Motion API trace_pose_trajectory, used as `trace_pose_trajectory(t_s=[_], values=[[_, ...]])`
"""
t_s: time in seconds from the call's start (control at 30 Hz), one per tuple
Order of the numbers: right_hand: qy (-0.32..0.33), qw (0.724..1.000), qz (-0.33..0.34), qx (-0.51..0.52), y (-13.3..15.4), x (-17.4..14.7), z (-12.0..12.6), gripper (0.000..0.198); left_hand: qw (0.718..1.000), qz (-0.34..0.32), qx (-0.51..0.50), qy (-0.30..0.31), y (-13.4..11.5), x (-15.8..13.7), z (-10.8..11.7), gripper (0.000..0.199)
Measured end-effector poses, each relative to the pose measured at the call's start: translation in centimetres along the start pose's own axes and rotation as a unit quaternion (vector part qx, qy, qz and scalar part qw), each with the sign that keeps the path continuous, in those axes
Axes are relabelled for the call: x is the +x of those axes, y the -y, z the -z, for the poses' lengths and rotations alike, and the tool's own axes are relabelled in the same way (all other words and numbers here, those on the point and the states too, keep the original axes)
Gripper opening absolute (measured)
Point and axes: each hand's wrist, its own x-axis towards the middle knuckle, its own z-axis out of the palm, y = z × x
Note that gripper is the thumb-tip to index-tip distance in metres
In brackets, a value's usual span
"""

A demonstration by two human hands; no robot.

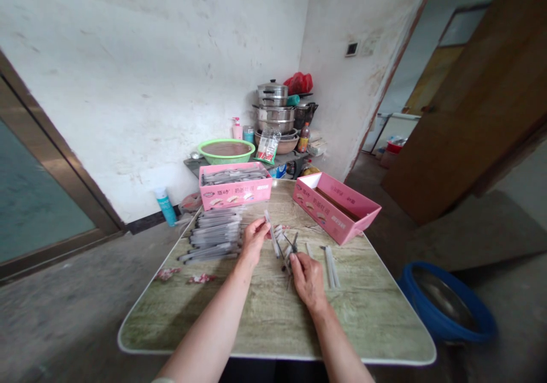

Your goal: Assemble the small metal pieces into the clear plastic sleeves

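My left hand [255, 240] is closed in a pinch around a translucent pen barrel [272, 236] that slants down toward my right hand. A thin dark pen refill [282, 256] runs between the barrel's lower end and the fingertips of my right hand [307, 277], which are closed on it. Loose pen parts, clear and dark, lie under and behind my fingers; single pieces are hard to make out. Several clear barrels [331, 266] rest just right of my right hand. To the left, a wide pile of grey-looking pens [216, 235] lies in rows.
Behind the pile stands a pink box [236, 195] filled with pens. Another pink box [333, 209] sits at the table's back right. The wood-patterned table [265, 326] has a pale rim. A blue tub [448, 303] is on the right; a green basin [225, 152] and stacked pots [273, 109] stand behind.
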Motion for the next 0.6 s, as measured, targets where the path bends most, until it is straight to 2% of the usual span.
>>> trace_pose_trajectory(t_s=[0.1, 0.17, 0.43, 0.6], values=[[0.062, 0.998, 0.004, 0.033, 0.65, -0.02, -0.39, 0.042, 0.999, 0.005, -0.045, 0.006, 0.03, -0.30, -0.33, 0.049], [0.079, 0.996, 0.002, 0.038, 0.69, 0.01, -0.58, 0.041, 0.998, 0.011, -0.060, 0.015, 0.03, -0.38, -0.42, 0.049], [0.072, 0.996, -0.026, 0.047, 0.23, 0.12, -0.69, 0.040, 0.995, 0.027, -0.082, 0.045, -0.07, -0.38, -0.29, 0.044], [0.058, 0.994, -0.025, 0.087, 0.22, 0.13, -0.72, 0.038, 0.995, 0.041, -0.049, 0.072, 0.10, -0.40, -0.09, 0.046]])
